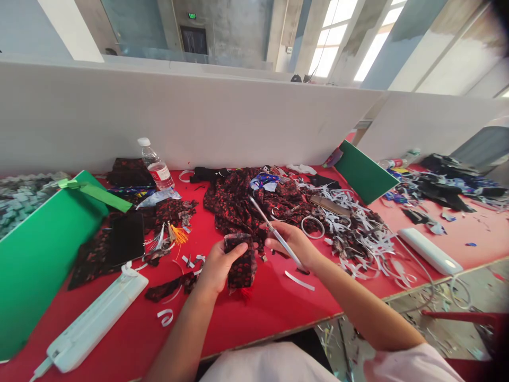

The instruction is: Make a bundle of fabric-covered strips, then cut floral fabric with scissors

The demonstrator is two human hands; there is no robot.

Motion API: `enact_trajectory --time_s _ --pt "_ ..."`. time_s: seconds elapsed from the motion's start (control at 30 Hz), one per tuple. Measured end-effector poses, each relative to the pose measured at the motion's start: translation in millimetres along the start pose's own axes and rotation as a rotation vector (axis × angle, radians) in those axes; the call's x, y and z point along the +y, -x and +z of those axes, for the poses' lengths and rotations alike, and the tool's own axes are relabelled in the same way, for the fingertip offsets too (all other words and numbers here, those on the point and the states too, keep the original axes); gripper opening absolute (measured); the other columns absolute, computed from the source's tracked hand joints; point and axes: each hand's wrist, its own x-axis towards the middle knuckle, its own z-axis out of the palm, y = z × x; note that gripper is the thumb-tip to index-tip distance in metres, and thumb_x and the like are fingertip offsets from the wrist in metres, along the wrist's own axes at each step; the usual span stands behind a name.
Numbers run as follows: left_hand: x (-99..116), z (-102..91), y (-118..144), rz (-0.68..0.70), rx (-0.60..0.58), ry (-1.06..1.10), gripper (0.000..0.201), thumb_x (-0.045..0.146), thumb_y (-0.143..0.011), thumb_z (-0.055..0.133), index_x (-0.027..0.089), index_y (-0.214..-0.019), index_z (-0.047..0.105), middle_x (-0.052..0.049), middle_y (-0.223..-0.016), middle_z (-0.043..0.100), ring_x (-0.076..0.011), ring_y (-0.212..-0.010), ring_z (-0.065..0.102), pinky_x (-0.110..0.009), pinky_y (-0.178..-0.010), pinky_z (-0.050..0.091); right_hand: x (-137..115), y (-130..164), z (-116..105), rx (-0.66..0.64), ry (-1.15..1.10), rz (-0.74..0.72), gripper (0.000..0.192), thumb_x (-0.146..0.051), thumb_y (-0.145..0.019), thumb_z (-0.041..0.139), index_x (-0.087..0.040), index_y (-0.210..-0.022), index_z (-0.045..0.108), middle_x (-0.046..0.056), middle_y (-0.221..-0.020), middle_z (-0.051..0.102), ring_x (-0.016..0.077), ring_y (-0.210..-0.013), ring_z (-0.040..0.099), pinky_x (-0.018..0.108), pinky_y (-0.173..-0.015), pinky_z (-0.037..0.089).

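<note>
My left hand (217, 268) is closed on a small folded piece of black cloth with red print (240, 265), thumb on top. A red tuft (245, 293) shows at the cloth's lower edge. In my right hand (295, 242) is a slender white stick with a metallic-looking upper end (283, 243); it slants up and to the left. My right fingertips are close to the cloth's right side; whether they touch it I cannot tell. Just beyond both hands lies a heap of the same dark printed fabric (234, 204).
White strip scraps (369, 249) pile up at the right, by a white ring (312, 227). Green boards (366, 172) stand at both sides. A water bottle (159, 167), a black phone (127, 239) and a white power strip (97, 315) are to the left on the red table (278, 318).
</note>
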Motion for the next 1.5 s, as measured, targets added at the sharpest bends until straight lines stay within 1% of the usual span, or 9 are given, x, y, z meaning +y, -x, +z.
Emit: enact_trajectory --time_s 0.13,0.2,0.33,0.43,0.57,0.73,0.93,1.2,1.5 --pt "4.9 2.2 3.4 0.018 0.005 -0.043 0.036 0.035 -0.064 0.072 0.012 -0.091 0.065 -0.008 -0.072 0.07 -0.0189 -0.051 0.063 -0.031 -0.047 0.052 8.2 21.2 -26.0 -0.165 0.331 -0.052 0.056 -0.047 -0.073 0.064 -0.015 -0.116 0.051 0.007 -0.093 0.058 0.0187 -0.079 0.054 0.028 -0.069 0.043" --pt "6.1 5.2 4.6 0.049 0.058 -0.094 0.035 0.035 -0.064 0.072 0.013 -0.09 0.066 -0.008 -0.074 0.071 -0.0179 -0.052 0.063 -0.03 -0.049 0.052 11.0 32.0 -29.3 -0.166 0.426 -0.046 0.059 -0.049 -0.073 0.063 -0.016 -0.12 0.049 0.01 -0.102 0.056 0.0224 -0.088 0.054 0.032 -0.077 0.044" --pt "5.1 9.5 5.0 0.141 0.186 -0.242 0.034 0.035 -0.06 0.075 0.015 -0.087 0.069 -0.007 -0.076 0.072 -0.0196 -0.062 0.066 -0.026 -0.056 0.052 11.5 44.7 -18.5 -0.101 0.503 -0.026 0.064 -0.052 -0.071 0.064 -0.018 -0.122 0.047 0.012 -0.104 0.054 0.0241 -0.09 0.055 0.035 -0.079 0.045" --pt "2.9 8.6 4.3 0.129 0.163 -0.247 0.035 0.035 -0.059 0.076 0.015 -0.087 0.07 -0.007 -0.077 0.072 -0.022 -0.069 0.067 -0.026 -0.058 0.052 10.7 44.1 -7.7 -0.064 0.525 -0.045 0.064 -0.055 -0.069 0.065 -0.019 -0.12 0.049 0.012 -0.102 0.054 0.0249 -0.09 0.055 0.035 -0.08 0.045" --pt "2.8 4.8 5.1 0.1 0.154 -0.257 0.033 0.036 -0.06 0.074 0.015 -0.085 0.068 -0.005 -0.069 0.071 -0.0208 -0.062 0.066 -0.029 -0.057 0.053 9.8 38.7 -3.4 -0.043 0.532 -0.029 0.062 -0.055 -0.07 0.064 -0.019 -0.118 0.051 0.011 -0.101 0.055 0.0239 -0.087 0.057 0.034 -0.077 0.046" --pt "7.6 4.5 7.3 0.075 0.123 -0.235 0.03 0.036 -0.06 0.074 0.014 -0.079 0.066 -0.003 -0.061 0.067 -0.0185 -0.052 0.063 -0.03 -0.051 0.053 4.6 36.5 -10.9 -0.066 0.54 0.001 0.058 -0.054 -0.069 0.065 -0.019 -0.114 0.056 0.01 -0.096 0.061 0.0229 -0.083 0.059 0.03 -0.072 0.045" --pt "9.5 5.1 7.8 0.021 0.051 -0.164 0.03 0.034 -0.06 0.075 0.012 -0.08 0.066 -0.005 -0.066 0.068 -0.0187 -0.051 0.062 -0.033 -0.05 0.054 0.0 38.4 -20.0 -0.134 0.57 0.016 0.063 -0.057 -0.067 0.065 -0.018 -0.116 0.058 0.011 -0.096 0.065 0.0234 -0.081 0.061 0.028 -0.068 0.044" --pt "11.1 2.5 10.7 -0.003 -0.035 -0.168 0.029 0.033 -0.062 0.073 0.012 -0.081 0.067 -0.007 -0.067 0.069 -0.0191 -0.052 0.063 -0.034 -0.049 0.054 -5.4 42.0 -29.0 -0.203 0.599 -0.008 0.062 -0.059 -0.067 0.064 -0.017 -0.112 0.062 0.012 -0.097 0.066 0.0236 -0.083 0.06 0.028 -0.072 0.044" --pt "6.2 -5.6 6.0 0.011 -0.077 -0.219 0.026 0.032 -0.066 0.071 0.012 -0.082 0.066 -0.004 -0.067 0.068 -0.0166 -0.056 0.064 -0.033 -0.057 0.055 -16.8 45.9 -34.0 -0.233 0.618 -0.006 0.056 -0.057 -0.068 0.065 -0.014 -0.104 0.064 0.009 -0.084 0.064 0.0189 -0.073 0.058 0.025 -0.065 0.042"
